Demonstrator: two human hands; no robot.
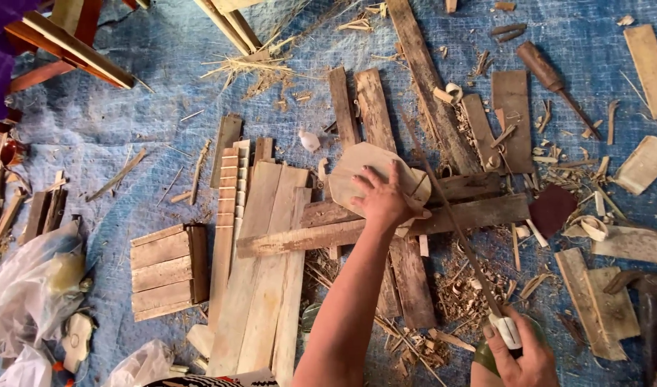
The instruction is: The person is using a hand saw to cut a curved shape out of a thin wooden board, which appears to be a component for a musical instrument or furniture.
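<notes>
A: Right hand (pixel 518 355) nearest, gripping a saw handle (pixel 506 331); thin blade (pixel 450 215) runs up past the rounded wood piece (pixel 364 175).
B: Left hand (pixel 383 201)?
A: Flat on that piece, pinning it to the planks (pixel 357 233) beneath. I'd keep pressure firm, fingers off the blade line.

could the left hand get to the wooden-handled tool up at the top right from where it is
Probably yes, with a long stretch. The left hand presses on the pale wood piece; the wooden-handled tool lies uncovered on the blue tarp, only flat planks and shavings between.
</notes>
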